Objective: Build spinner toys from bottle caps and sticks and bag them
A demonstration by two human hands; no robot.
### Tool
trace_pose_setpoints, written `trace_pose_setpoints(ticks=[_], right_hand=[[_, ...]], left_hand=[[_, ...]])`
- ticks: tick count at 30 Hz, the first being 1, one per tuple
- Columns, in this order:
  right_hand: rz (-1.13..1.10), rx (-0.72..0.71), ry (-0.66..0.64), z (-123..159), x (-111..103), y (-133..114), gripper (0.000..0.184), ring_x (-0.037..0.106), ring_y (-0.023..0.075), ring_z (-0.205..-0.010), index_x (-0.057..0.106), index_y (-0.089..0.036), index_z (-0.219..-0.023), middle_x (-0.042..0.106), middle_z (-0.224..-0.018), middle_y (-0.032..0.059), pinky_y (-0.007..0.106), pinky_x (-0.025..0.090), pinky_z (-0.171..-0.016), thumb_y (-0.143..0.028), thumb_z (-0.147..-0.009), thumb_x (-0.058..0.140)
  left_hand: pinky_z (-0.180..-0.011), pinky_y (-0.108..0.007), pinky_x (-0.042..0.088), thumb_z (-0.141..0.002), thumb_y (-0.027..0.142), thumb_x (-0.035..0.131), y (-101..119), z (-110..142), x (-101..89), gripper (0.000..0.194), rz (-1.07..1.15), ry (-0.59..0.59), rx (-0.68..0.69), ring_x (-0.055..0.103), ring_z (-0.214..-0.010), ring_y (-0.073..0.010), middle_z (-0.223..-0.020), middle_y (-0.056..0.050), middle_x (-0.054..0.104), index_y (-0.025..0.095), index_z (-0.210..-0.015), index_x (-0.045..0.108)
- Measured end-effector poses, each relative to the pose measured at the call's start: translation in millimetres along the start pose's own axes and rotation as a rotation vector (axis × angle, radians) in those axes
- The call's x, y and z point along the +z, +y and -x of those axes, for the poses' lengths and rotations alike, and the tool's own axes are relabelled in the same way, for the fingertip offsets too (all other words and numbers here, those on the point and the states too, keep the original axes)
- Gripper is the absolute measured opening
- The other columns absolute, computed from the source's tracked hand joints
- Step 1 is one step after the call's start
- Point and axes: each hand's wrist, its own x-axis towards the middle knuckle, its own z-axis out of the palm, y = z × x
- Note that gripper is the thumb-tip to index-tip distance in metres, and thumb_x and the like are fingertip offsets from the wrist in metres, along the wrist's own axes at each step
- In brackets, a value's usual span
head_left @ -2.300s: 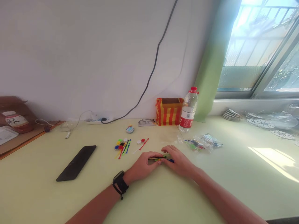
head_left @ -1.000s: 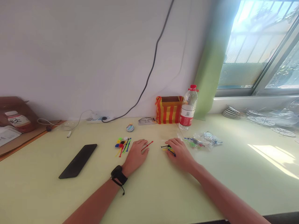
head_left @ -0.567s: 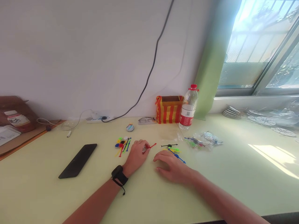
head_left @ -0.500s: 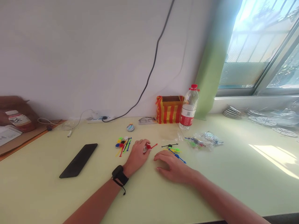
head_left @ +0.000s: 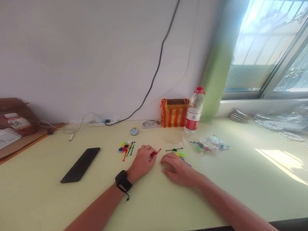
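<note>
Your left hand point(head_left: 141, 161), with a black watch point(head_left: 123, 180) at its wrist, lies palm down around the middle of the desk point(head_left: 154, 202), its fingers bent in and gripping a red arrow point(head_left: 158, 151). That arrow is slim and bright, its pointed head sticking out past your fingertips toward the far right corner; the rest shows only as a red patch under your fingers. Just right of it, your right hand point(head_left: 179, 170) curves over the desk, thumb and fingers apart, hiding most of a blue arrow point(head_left: 187, 162); you may or may not be touching it, I cannot tell.

A black slab point(head_left: 80, 165) lies slanted toward the left edge. Beyond your right hand are a light green piece point(head_left: 182, 154) and, nearer the far edge, a black arrow point(head_left: 174, 149) with a round centre. Left of your left hand sits a pile of round pieces point(head_left: 124, 146) in several colours, with slender arrows point(head_left: 130, 150) beside them. To the right, clear plastic bags point(head_left: 213, 144) hold green, red and blue bits, too blurred to count.

Farther back is a small round tin point(head_left: 134, 131). By the far edge, a red-and-yellow striped box point(head_left: 175, 115) stands open-topped, its inside mostly out of sight; close by, a clear bottle point(head_left: 192, 112) stands upright, red-capped.
</note>
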Motion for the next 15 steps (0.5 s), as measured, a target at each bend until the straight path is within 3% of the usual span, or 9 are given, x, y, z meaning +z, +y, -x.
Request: trace_pose_setpoints(ticks=[7, 15], right_hand=[[0.012, -0.006, 0.004, 0.4, 0.2, 0.6, 0.022, 0.059, 0.0267, -0.115, 0.063, -0.024, -0.11, 0.066, -0.119, 0.0085, 0.043, 0.051, -0.099, -0.017, -0.089, 0.064], [0.004, -0.009, 0.036, 0.1, -0.7, -0.5, 0.026, 0.06, 0.0268, -0.115, 0.063, -0.023, -0.113, 0.067, -0.118, 0.0096, 0.044, 0.051, -0.099, -0.016, -0.089, 0.064]], left_hand=[[-0.088, -0.045, 0.043, -0.095, 0.022, 0.058, 0.6, -0.3, -1.1, 0.012, -0.063, 0.026, -0.009, 0.058, -0.102, -0.0277, -0.1, -0.005, 0.07, 0.024, -0.091, 0.069], [-0.096, -0.045, 0.042, -0.099, 0.025, 0.056, 0.7, -3.9, -2.9, 0.014, -0.074, 0.21, -0.021, 0.057, -0.106, -0.028, -0.104, -0.005, 0.069, 0.026, -0.099, 0.07]])
